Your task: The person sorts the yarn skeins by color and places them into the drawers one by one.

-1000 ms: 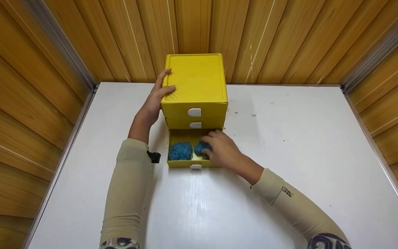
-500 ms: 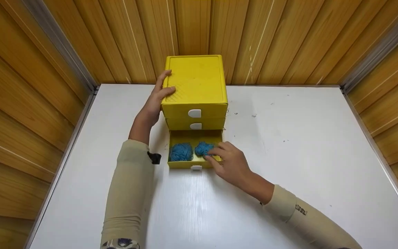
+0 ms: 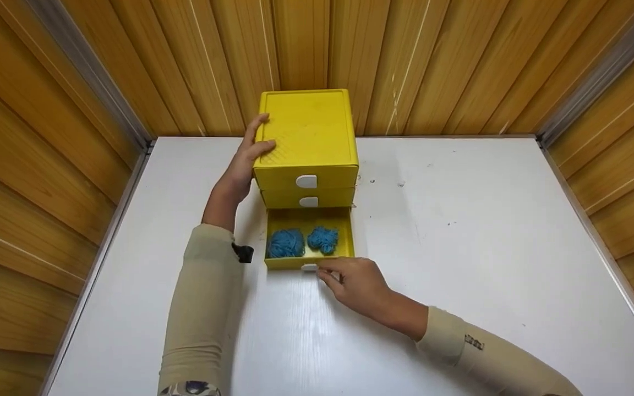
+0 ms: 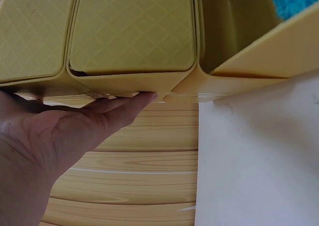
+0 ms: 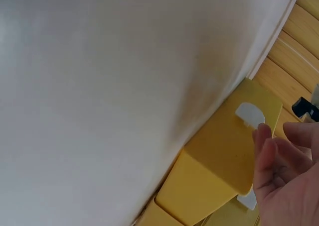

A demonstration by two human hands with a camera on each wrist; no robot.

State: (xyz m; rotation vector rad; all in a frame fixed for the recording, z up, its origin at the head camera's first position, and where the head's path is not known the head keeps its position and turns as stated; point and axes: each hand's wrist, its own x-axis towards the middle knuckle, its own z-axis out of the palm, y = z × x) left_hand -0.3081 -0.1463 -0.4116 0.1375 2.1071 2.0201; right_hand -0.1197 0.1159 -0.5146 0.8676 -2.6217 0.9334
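A yellow drawer unit [image 3: 309, 129] stands at the back of the table, its lowest drawer [image 3: 309, 217] pulled out. Two blue yarn balls lie inside: a larger ball [image 3: 287, 243] at left and a smaller, looser one [image 3: 323, 240] beside it. My left hand [image 3: 241, 162] rests against the unit's left side, thumb over the top edge; the left wrist view has its fingers stretched along the wall. My right hand [image 3: 361, 283], fingers loosely bent, is at the drawer's front, fingertips right at the white handle [image 3: 309, 267]. In the right wrist view, a fingertip meets that handle's [image 5: 250, 114] edge.
Two upper drawers with white handles [image 3: 306, 181] are closed. The white table [image 3: 460, 247] spreads around the unit, and wood-patterned panels [image 3: 432, 66] rise behind it and at both sides. A black strap end [image 3: 243, 253] sticks out at my left wrist.
My right hand has let go of the smaller yarn ball, leaving it in the drawer. It has drawn back toward me, over the drawer's front to the handle. My left hand stays in place.
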